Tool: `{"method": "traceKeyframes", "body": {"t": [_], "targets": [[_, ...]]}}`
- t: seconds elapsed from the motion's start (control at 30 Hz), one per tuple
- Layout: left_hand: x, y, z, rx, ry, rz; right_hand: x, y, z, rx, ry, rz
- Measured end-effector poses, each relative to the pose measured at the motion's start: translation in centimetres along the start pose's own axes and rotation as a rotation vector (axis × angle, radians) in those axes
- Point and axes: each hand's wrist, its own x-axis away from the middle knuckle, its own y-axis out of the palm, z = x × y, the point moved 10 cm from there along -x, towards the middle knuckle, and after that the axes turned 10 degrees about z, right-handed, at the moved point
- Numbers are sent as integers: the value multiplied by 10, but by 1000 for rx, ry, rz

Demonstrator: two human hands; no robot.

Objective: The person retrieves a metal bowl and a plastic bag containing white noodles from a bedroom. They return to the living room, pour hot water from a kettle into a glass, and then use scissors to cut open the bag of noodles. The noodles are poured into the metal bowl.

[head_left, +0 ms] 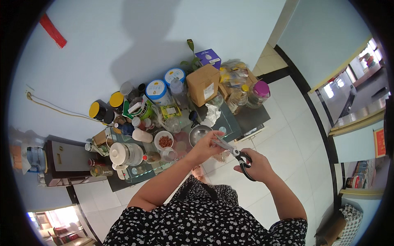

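My right hand (pixel 258 166) is wrapped round the black-and-grey handles of a pair of scissors (pixel 235 153). The blades point up and to the left, and their tips reach the fingers of my left hand (pixel 203 149). Those left fingers are pinched together by the blades; what they hold is too small or hidden to name. A clear, crinkled piece of plastic (pixel 222 156) shows just below the blades. Beyond my left hand sits a round metal bowl (pixel 197 134), partly covered by it. A white bowl (pixel 157 138) holding reddish-brown nuts or beans stands to its left.
Jars and bottles crowd the dark glass tabletop (pixel 230 123). A glass dispenser (pixel 132 154) stands at the left, white-and-blue tubs (pixel 156 89) and a cardboard box (pixel 202 85) at the back. Crumpled white paper (pixel 211 115) lies past the metal bowl; a purple-lidded jar (pixel 260 89) is far right.
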Motion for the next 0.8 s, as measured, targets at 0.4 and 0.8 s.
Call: {"method": "traceKeyframes", "body": {"t": [0.4, 0.8], "targets": [[-92, 8, -102, 274, -179, 205, -115, 33, 92, -7, -167, -61], [-128, 9, -200, 389, -236, 644, -220, 89, 183, -72, -327, -142]]}}
